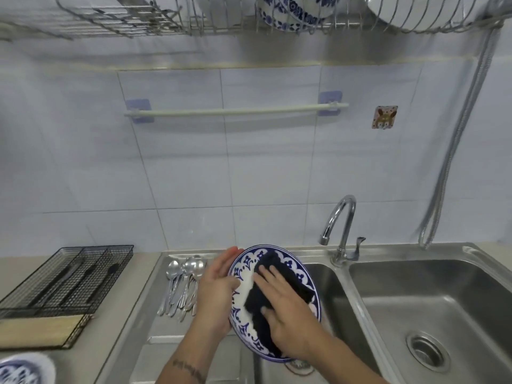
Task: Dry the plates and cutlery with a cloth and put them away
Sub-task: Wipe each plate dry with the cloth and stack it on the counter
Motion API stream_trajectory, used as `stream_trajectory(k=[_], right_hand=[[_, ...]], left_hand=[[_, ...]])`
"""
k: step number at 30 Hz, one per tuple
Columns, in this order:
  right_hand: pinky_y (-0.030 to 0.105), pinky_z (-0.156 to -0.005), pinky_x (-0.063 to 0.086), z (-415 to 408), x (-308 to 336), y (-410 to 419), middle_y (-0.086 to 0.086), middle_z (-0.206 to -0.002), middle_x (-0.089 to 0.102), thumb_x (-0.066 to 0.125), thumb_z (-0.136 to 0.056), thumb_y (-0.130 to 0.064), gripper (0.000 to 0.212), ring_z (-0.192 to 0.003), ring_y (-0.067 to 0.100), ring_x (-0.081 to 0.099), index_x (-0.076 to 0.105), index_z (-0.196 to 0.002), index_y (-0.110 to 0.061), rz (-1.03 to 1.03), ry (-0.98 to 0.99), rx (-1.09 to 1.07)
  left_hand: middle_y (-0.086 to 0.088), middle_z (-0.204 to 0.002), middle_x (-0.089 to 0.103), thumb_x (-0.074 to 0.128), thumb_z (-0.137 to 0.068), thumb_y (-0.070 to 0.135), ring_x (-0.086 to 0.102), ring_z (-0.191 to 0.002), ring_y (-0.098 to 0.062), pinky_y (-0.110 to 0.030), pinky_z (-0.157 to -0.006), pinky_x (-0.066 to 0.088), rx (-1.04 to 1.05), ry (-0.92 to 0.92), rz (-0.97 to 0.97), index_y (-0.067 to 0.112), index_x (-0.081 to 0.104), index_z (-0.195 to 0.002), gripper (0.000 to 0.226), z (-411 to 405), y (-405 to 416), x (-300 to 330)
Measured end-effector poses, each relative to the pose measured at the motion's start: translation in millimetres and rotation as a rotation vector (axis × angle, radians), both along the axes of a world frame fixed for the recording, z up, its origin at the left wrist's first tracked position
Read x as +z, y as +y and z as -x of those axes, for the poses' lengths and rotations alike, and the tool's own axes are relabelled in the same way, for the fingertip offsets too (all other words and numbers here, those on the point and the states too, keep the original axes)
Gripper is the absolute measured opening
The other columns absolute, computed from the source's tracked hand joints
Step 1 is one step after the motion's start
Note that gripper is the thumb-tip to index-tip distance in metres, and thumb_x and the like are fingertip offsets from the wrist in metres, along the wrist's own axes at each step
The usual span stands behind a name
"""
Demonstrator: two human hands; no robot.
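A blue-and-white patterned plate (297, 268) is held tilted above the left sink basin. My left hand (217, 289) holds it by its left rim, thumb on the face and fingers behind. My right hand (286, 309) presses a dark cloth (267, 273) flat against the plate's face with spread fingers. Several spoons (182, 284) lie in a bunch on the steel drainboard just left of my left hand. A black wire cutlery tray (65, 278) sits on the counter at the left with dark utensils inside.
A wall rack (194, 20) overhead holds blue-and-white dishes (291, 12) and a white plate (415, 12). A tap (342, 228) stands behind the double sink (432, 309). A bamboo mat (41, 329) and another patterned plate (23, 368) lie at the lower left.
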State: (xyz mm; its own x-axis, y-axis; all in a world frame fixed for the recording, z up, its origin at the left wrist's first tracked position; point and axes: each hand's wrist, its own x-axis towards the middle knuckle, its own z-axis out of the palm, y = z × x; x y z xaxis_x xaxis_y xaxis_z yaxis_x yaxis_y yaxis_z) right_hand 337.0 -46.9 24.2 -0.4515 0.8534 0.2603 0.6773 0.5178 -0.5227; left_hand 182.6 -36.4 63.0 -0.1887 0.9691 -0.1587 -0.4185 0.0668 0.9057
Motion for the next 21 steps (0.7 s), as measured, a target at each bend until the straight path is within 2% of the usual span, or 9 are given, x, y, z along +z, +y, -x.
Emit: stream_trajectory(k=[2, 4, 8, 11, 13, 17, 18, 21], right_hand=[[0.019, -0.117, 0.002, -3, -2, -6, -0.024, -0.156, 0.008, 0.048, -0.089, -0.016, 0.069, -0.143, -0.007, -0.006, 0.022, -0.151, -0.031, 0.013, 0.022, 0.093], [0.018, -0.117, 0.002, -7, -9, -5, -0.026, -0.155, 0.008, 0.049, -0.087, -0.016, 0.071, -0.142, -0.008, -0.006, 0.021, -0.151, -0.034, 0.003, 0.016, 0.090], [0.032, -0.120, 0.003, 13, -20, 4, -0.019, -0.158, -0.005, 0.040, -0.091, -0.026, 0.070, -0.144, 0.003, -0.015, 0.008, -0.153, -0.029, -0.011, -0.001, -0.011], [0.036, -0.121, 0.001, 45, -18, 0, -0.016, -0.160, -0.007, 0.036, -0.093, -0.025, 0.067, -0.145, 0.007, -0.017, 0.007, -0.154, -0.026, -0.043, -0.012, 0.099], [0.034, -0.120, -0.002, 61, -13, -8, -0.017, -0.160, -0.001, 0.039, -0.092, -0.020, 0.068, -0.145, 0.005, -0.015, 0.012, -0.153, -0.028, -0.063, -0.036, 0.221], [0.029, -0.119, -0.001, 85, -1, -17, -0.020, -0.157, 0.016, 0.040, -0.083, -0.008, 0.071, -0.146, 0.003, -0.002, 0.030, -0.148, -0.033, -0.044, -0.091, 0.417], [0.029, -0.120, 0.000, 95, 1, -15, -0.019, -0.157, 0.016, 0.040, -0.084, -0.008, 0.070, -0.146, 0.005, -0.001, 0.029, -0.149, -0.033, -0.053, -0.110, 0.393], [0.030, -0.120, -0.002, 140, 4, -5, -0.016, -0.159, 0.003, 0.042, -0.092, -0.016, 0.068, -0.147, 0.012, -0.006, 0.014, -0.153, -0.030, -0.084, -0.156, 0.217]], left_hand=[[-0.003, -0.116, 0.074, 0.035, -0.076, -0.030, 0.073, -0.100, -0.028, -0.049, -0.087, 0.057, 0.043, -0.015, -0.006, 0.015, 0.067, -0.116, 0.068, 2, -4, 0], [-0.005, -0.113, 0.074, 0.036, -0.075, -0.030, 0.073, -0.097, -0.029, -0.051, -0.088, 0.056, 0.097, -0.017, -0.008, 0.014, 0.068, -0.113, 0.067, 9, -8, 0], [-0.011, -0.116, 0.073, 0.040, -0.077, -0.028, 0.070, -0.102, -0.035, -0.050, -0.087, 0.056, 0.127, -0.023, -0.004, 0.011, 0.068, -0.115, 0.062, 16, -19, -4], [-0.016, -0.121, 0.070, 0.044, -0.084, -0.023, 0.066, -0.111, -0.040, -0.052, -0.096, 0.052, 0.149, -0.102, -0.004, 0.010, 0.067, -0.118, 0.053, 28, -25, -14], [-0.018, -0.126, 0.067, 0.046, -0.089, -0.018, 0.064, -0.115, -0.041, -0.053, -0.100, 0.050, 0.190, -0.164, -0.008, 0.010, 0.065, -0.122, 0.047, 46, -27, -18], [-0.020, -0.119, 0.069, 0.046, -0.092, -0.013, 0.069, -0.099, -0.037, -0.048, -0.083, 0.060, 0.279, -0.240, -0.024, 0.011, 0.064, -0.119, 0.039, 98, -39, -17], [-0.020, -0.121, 0.069, 0.047, -0.093, -0.012, 0.069, -0.100, -0.037, -0.048, -0.083, 0.059, 0.291, -0.251, -0.032, 0.011, 0.062, -0.120, 0.039, 114, -43, -17], [-0.017, -0.128, 0.066, 0.048, -0.092, -0.013, 0.064, -0.114, -0.040, -0.053, -0.097, 0.051, 0.304, -0.250, -0.039, 0.012, 0.061, -0.122, 0.041, 159, -50, -18]])
